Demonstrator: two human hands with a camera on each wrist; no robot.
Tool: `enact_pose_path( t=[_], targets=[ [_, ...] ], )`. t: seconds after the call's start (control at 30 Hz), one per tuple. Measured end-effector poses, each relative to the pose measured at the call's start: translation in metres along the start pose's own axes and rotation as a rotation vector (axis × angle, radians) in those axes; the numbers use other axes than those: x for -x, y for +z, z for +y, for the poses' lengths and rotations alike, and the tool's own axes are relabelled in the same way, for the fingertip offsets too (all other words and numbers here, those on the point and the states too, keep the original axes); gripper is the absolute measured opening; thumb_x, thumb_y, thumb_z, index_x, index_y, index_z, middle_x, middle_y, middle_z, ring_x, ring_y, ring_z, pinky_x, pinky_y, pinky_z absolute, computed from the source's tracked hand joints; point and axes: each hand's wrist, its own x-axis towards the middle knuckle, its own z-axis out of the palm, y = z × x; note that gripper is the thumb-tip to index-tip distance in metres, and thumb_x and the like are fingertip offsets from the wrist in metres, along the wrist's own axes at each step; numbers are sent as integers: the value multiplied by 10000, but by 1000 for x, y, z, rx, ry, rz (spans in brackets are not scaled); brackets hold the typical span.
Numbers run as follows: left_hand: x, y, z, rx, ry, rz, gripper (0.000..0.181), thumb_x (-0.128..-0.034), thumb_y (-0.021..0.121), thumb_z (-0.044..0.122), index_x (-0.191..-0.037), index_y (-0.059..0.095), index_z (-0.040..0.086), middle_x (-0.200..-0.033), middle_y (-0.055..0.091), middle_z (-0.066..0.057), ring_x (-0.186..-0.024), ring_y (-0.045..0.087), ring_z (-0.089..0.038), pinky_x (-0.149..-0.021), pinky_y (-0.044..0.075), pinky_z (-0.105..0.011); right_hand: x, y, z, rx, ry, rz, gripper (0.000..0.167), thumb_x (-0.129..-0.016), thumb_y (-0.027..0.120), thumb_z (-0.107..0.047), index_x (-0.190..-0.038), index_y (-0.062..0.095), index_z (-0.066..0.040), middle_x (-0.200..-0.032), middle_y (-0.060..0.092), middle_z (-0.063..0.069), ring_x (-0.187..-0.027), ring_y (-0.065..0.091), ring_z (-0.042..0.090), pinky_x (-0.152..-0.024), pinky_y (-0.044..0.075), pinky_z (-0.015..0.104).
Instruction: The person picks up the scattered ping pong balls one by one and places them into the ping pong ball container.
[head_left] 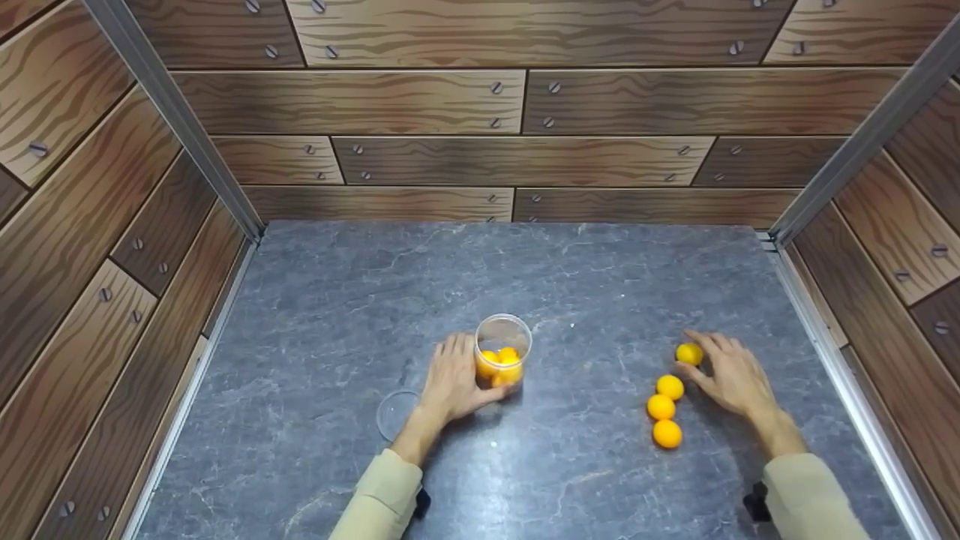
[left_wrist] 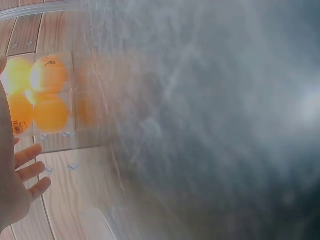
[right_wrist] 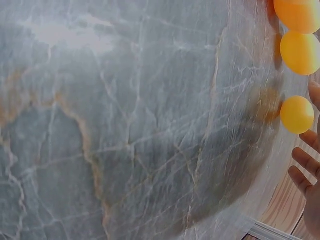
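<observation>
My left hand [head_left: 454, 382] holds a clear plastic cup [head_left: 504, 330], with the thumb across its near side and the fingers along its left side. Several orange balls [head_left: 499, 363] lie in the bottom of this cup; in the left wrist view some of the balls [left_wrist: 50, 75] carry dark print. Over on the right, my right hand [head_left: 731, 375] has its thumb and fingers spread around an orange ball [head_left: 688, 354] on the table. That ball [right_wrist: 297, 114] shows beside the fingers in the right wrist view; whether they touch it I cannot tell.
Three more orange balls [head_left: 661, 407] form a rough row just left of my right hand. A clear round lid [head_left: 395, 415] lies flat by my left wrist, partly covered by it. Wood-patterned walls [head_left: 517, 161] enclose the grey marbled table [head_left: 450, 277] at the back and both sides.
</observation>
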Motion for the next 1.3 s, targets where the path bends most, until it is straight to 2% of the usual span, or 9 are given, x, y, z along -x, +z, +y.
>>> enact_pose_path(
  t=[0.23, 0.47, 0.7, 0.97, 1.3],
  targets=[
    [0, 1, 0, 4, -1, -5, 1019, -792, 649, 810, -1407, 515, 9, -1266, 642, -129, -1210, 583, -302, -1015, 502, -461, 1, 3, 2, 4, 5, 7, 626, -979, 742, -342, -1484, 543, -30, -1331, 623, 285, -1194, 580, 492, -990, 458, 680],
    [0, 0, 1, 10, -1, -5, 1010, -798, 635, 821, -1391, 518, 11, -1267, 641, -136, -1209, 583, -307, -1027, 505, -472, 1, 7, 2, 4, -7, 15, 563, -964, 763, -257, -1447, 581, -34, -1305, 638, 276, -1187, 584, 487, -990, 460, 671],
    [1, 0, 1, 53, -12, 3, 966, -792, 660, 790, -1377, 526, 33, -1241, 643, -106, -1175, 586, -290, -1000, 493, -445, 2, 10, 0, 39, -47, 55, 457, -945, 784, -217, -1355, 669, -52, -1165, 677, 201, -997, 616, 380, -830, 493, 558],
    [0, 1, 0, 46, -14, -1, 984, -796, 651, 802, -1383, 525, 22, -1260, 639, -121, -1202, 584, -299, -1016, 492, -456, 0, 6, -2, 23, -27, 52, 436, -949, 777, -207, -1342, 677, -44, -1176, 678, 209, -1021, 608, 386, -868, 489, 584],
    [0, 2, 0, 45, -11, 4, 985, -797, 652, 799, -1376, 527, 12, -1253, 639, -131, -1192, 587, -304, -1005, 498, -458, -6, 4, -10, 20, -67, 116, 422, -940, 788, -210, -1318, 692, -49, -1149, 695, 187, -975, 616, 361, -823, 488, 552]
  ],
)
